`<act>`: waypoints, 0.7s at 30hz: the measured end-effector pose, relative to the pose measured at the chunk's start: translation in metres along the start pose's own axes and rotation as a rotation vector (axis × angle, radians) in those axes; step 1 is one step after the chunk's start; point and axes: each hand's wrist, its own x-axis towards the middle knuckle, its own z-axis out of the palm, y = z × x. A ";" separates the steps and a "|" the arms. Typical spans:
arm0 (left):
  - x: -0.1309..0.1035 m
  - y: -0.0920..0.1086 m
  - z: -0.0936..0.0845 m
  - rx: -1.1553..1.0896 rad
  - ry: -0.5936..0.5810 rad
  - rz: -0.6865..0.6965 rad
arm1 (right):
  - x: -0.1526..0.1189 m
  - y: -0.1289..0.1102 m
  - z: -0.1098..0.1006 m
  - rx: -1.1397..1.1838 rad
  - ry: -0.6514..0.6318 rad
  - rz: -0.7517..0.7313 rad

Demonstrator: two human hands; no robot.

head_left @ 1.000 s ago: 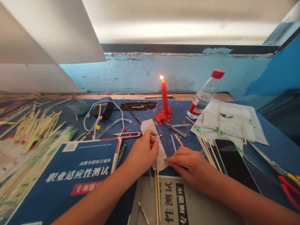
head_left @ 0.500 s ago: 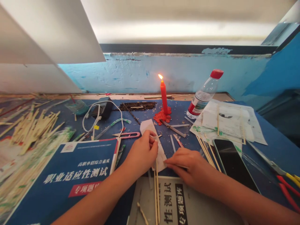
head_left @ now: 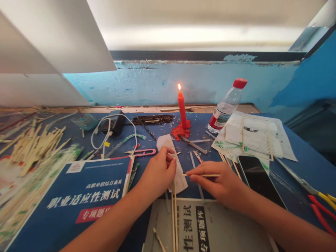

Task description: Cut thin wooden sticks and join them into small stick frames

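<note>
My left hand [head_left: 163, 168] is closed over a strip of pale paper [head_left: 180, 182], its fingers curled round the upper ends of two long thin wooden sticks [head_left: 174, 220]. These run down toward me across a grey printed book [head_left: 220, 227]; where they meet my fingers is hidden. Between the thumb and fingers of my right hand [head_left: 217, 180] is a short thin wooden stick [head_left: 203, 175], held nearly level, its tip pointing left over the paper's edge. Beyond both hands, a red candle [head_left: 182, 110] burns upright in a lump of red wax [head_left: 181, 131].
A blue book [head_left: 86, 196] lies left, near pink-handled snips [head_left: 143, 152] and piled sticks [head_left: 39, 143]. To the right are a phone [head_left: 258, 182], papers [head_left: 257, 136], a tilted-looking bottle [head_left: 223, 110] and pliers [head_left: 320, 201]. Glue sticks [head_left: 195, 168] lie by my right hand.
My right hand has shifted slightly, and the short stick in it now shows more fully. The candle flame has straightened up. My left hand has kept its place on the paper.
</note>
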 end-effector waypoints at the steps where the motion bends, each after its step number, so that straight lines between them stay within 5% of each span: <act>1: 0.000 0.002 -0.001 -0.032 0.005 0.001 | 0.001 0.001 -0.005 0.110 0.023 0.076; 8: -0.022 0.035 -0.007 -0.482 0.022 0.021 | 0.000 0.003 -0.020 0.771 0.178 0.271; 21: -0.050 0.052 0.002 -0.752 -0.134 0.032 | -0.014 0.000 -0.027 0.594 0.117 0.155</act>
